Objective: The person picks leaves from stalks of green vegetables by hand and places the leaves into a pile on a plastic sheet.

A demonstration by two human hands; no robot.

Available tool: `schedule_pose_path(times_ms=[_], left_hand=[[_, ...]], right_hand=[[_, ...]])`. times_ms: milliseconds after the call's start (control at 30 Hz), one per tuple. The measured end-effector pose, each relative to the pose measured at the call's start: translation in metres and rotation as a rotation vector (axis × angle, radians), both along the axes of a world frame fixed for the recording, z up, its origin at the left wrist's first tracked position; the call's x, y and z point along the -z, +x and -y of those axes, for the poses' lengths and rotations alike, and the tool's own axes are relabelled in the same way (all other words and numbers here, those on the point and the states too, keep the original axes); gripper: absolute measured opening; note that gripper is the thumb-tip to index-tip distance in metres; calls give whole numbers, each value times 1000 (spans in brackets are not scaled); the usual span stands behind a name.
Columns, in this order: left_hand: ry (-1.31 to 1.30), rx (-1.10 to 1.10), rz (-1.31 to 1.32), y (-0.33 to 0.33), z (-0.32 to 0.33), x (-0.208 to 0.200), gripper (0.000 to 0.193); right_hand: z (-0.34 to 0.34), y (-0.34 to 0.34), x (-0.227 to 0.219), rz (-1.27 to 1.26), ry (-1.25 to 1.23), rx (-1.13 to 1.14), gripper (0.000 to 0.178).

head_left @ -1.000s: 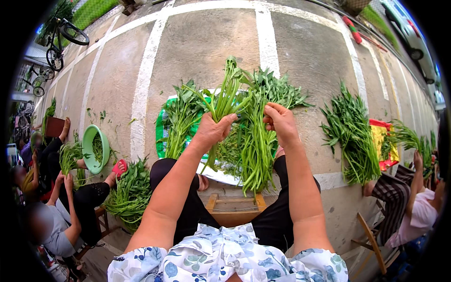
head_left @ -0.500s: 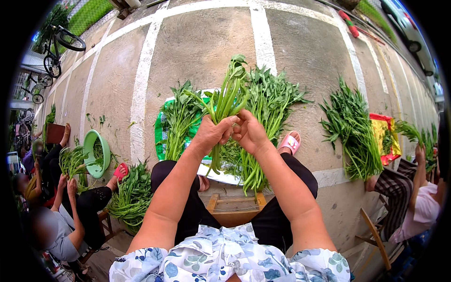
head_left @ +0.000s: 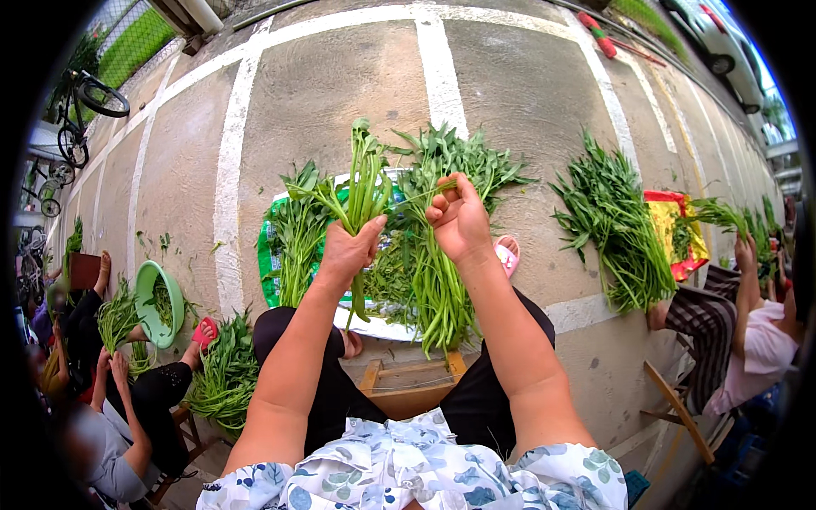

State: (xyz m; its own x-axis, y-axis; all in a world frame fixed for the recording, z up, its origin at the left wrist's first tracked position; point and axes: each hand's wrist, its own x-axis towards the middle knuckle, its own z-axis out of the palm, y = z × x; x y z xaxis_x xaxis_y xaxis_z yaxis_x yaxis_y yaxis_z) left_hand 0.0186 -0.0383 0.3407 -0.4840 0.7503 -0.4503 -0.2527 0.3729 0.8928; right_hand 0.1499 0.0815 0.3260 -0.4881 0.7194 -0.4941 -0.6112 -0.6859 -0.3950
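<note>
My left hand is closed round a bunch of water spinach, leaves pointing away from me and stem ends hanging below the fist. To its right, my right hand is raised with thumb and finger pinched on a thin green strand that trails toward the bunch. Beneath both hands lies a green and white plastic sheet. On it rest one pile of water spinach at the left, a larger pile at the right, and loose trimmings between them.
A wooden stool stands between my knees. At the left, a person handles greens beside a green basin and a heap of greens. Another heap lies right, near a red and yellow bag and another person at work.
My hands have come apart: the left, with the bunch, has shifted left, and the right has pulled up and away to the right with a thin strand. The view has also shifted slightly.
</note>
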Motion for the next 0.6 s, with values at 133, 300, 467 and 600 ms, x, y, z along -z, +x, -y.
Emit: schedule_pose_path(times_ms=[133, 300, 467, 600], left_hand=[[-17, 17, -14, 4, -2, -2, 25], [-19, 29, -23, 5, -1, 0, 25], [-20, 37, -2, 2, 2, 4, 24], [3, 53, -1, 5, -1, -1, 28]], right_hand=[[-9, 8, 0, -24, 13, 23, 15], [-10, 10, -3, -49, 8, 34, 17], [-10, 9, -5, -52, 2, 32, 15], [-10, 11, -3, -54, -2, 21, 14]])
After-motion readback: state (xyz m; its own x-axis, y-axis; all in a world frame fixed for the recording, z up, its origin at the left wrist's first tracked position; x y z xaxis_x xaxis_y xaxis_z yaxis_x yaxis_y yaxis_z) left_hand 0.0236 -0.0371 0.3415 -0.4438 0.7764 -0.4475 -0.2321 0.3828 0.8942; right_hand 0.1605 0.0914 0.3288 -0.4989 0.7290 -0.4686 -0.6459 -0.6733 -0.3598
